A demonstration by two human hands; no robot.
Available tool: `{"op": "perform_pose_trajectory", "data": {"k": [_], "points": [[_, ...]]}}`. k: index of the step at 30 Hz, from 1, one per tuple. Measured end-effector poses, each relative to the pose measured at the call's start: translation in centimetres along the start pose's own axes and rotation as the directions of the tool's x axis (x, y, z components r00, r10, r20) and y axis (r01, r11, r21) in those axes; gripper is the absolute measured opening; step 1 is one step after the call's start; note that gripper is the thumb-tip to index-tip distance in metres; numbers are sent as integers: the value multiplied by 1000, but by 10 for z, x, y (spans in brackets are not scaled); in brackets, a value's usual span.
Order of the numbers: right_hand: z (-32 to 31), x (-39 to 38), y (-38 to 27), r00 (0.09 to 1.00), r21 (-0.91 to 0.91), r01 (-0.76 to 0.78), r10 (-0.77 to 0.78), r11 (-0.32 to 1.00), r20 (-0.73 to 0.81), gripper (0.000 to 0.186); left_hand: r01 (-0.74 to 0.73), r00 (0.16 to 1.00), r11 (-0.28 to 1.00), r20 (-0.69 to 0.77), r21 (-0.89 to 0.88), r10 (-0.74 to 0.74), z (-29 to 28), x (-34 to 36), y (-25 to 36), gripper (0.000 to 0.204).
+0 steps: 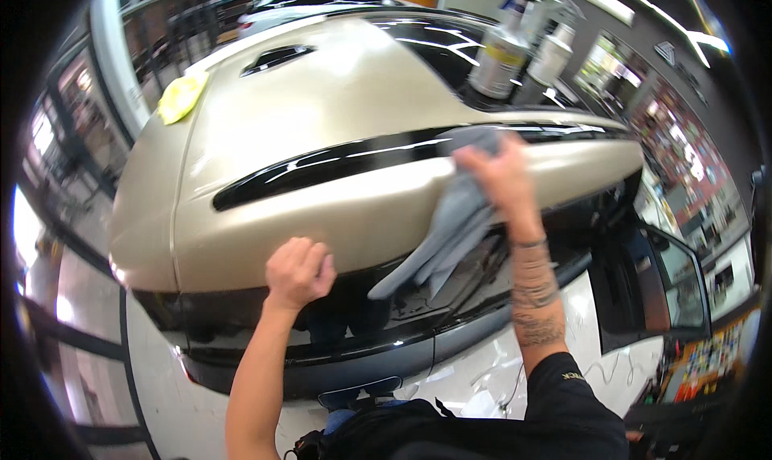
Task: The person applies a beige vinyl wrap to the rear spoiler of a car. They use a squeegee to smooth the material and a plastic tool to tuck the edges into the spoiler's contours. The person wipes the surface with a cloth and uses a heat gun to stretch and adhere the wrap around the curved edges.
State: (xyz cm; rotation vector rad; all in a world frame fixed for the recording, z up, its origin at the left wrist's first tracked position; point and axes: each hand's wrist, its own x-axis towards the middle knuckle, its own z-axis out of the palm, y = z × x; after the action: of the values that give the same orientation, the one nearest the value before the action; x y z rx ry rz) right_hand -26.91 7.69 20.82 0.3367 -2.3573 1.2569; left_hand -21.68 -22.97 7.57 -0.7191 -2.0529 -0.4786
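Observation:
My right hand (500, 174), smeared by motion, grips a grey cloth (454, 219) and presses it against the glossy black roof strip (338, 166) of a car. The cloth's lower end hangs over the car's roof edge. My left hand (299, 272) is a closed fist by the edge of the matte beige roof (297, 122), with nothing showing in it. Beyond the cloth, two spray bottles stand on the black roof glass: one with a yellow label (500, 62), the other plain white (552, 55).
A crumpled yellow cloth (182, 96) lies at the roof's far left corner. Near the middle of the roof is a black fin (279, 59). An open car door (655, 279) juts out at right. Another car (314, 0) stands behind, and cables lie on the floor.

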Motion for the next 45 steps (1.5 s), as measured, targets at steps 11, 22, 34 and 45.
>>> {"op": "perform_pose_trajectory", "data": {"k": [11,22,34,45], "points": [[182,-49,-83,903,-119,275,-213,954,373,20,-38,998,996,-60,-81,34,3,-19,-12,27],[170,-78,-131,978,-17,184,-185,983,-101,28,357,909,582,129,-730,-396,-22,-28,-28,37],[142,-228,-206,764,720,24,-478,693,435,29,210,967,945,-89,-252,-239,-205,26,-107,60],[73,-358,-283,353,701,42,-667,712,656,10,265,844,962,466,67,-265,-132,-5,-325,63]]}}
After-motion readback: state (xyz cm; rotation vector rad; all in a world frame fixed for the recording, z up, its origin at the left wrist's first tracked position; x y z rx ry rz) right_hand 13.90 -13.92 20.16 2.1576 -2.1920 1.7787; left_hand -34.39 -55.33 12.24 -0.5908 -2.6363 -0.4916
